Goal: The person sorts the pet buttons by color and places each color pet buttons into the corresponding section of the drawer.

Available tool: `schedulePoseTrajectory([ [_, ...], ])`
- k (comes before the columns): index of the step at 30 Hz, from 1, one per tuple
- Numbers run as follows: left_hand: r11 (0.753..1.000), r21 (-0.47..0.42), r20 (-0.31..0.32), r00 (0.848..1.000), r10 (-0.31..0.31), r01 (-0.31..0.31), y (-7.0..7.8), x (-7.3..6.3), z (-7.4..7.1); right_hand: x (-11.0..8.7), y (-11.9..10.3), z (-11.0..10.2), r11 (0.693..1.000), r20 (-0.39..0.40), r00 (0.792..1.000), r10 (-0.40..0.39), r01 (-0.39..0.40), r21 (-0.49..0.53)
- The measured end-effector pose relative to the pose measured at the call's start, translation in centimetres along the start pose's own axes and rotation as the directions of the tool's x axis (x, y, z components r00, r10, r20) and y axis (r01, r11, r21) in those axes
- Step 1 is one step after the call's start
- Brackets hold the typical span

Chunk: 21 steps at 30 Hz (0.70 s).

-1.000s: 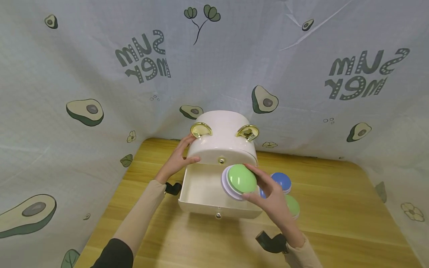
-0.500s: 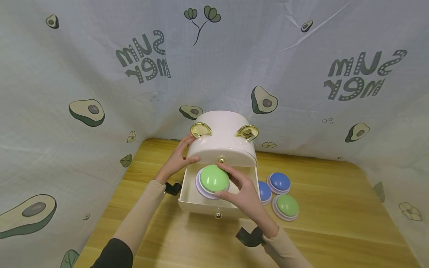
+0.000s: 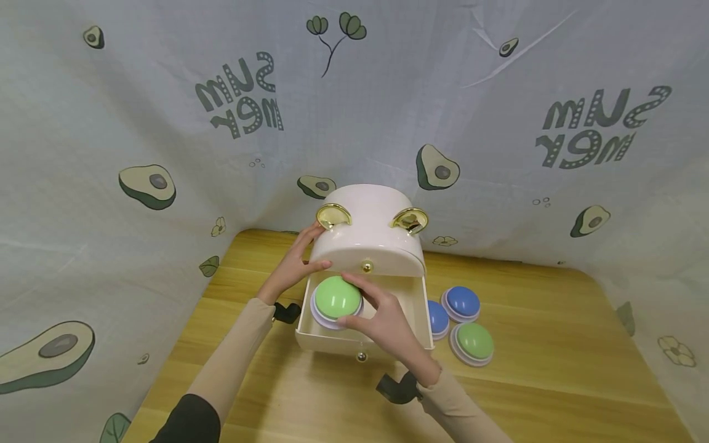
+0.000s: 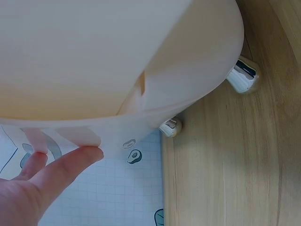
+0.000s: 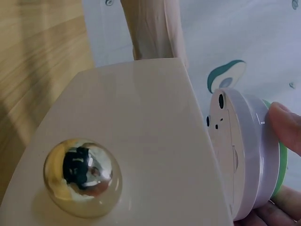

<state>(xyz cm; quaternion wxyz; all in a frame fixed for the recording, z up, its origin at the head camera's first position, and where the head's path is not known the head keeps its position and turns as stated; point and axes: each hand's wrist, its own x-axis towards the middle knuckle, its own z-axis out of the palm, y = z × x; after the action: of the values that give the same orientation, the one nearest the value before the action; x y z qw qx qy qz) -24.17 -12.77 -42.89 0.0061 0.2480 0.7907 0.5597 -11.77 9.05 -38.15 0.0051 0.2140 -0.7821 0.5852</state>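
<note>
From my head view, my right hand [image 3: 382, 314] grasps a green button [image 3: 336, 296] with a lilac base, thumb and fingers on its rim, over the left half of the pulled-out drawer [image 3: 408, 295]. My left hand [image 3: 293, 264] grips nothing — its fingers lie spread along the left side of the white box [image 3: 368, 215] with two gold ears [image 3: 333, 215]. The box stands by the back edge of the wooden tabletop [image 3: 543, 344], left of its far right corner, before a cloth [image 3: 354, 123] printed with avocados. Right of the drawer lie a blue button [image 3: 463, 301], another blue button [image 3: 437, 317] partly hidden by the drawer's edge, and a second green button [image 3: 474, 341].

At my left wrist, my fingertips meet the box's glossy side; gold feet [image 4: 244, 77] show beneath it.

At my right wrist, a gold knob [image 5: 83, 178] on the drawer's front looms close. Beyond that panel's edge I hold the green button — its pale underside, with dark dots, faces the camera.
</note>
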Motion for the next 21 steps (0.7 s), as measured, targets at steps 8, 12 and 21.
schedulePoseTrajectory([
  [8,1.000,-0.004,0.002,1.000,0.005,-0.005,-0.06,0.04,0.06,0.26,0.17,0.47,0.997,-0.005,1.000,0.015,-0.015,-0.072],
  [12,1.000,-0.005,0.004,1.000,0.003,-0.003,-0.10,0.03,0.05,0.35,0.24,0.63,0.994,-0.008,1.000,0.026,-0.026,-0.102],
  [21,1.000,0.003,0.001,1.000,-0.013,0.013,-0.12,0.03,0.05,0.40,0.50,0.92,0.989,0.029,0.999,0.024,-0.019,-0.148],
])
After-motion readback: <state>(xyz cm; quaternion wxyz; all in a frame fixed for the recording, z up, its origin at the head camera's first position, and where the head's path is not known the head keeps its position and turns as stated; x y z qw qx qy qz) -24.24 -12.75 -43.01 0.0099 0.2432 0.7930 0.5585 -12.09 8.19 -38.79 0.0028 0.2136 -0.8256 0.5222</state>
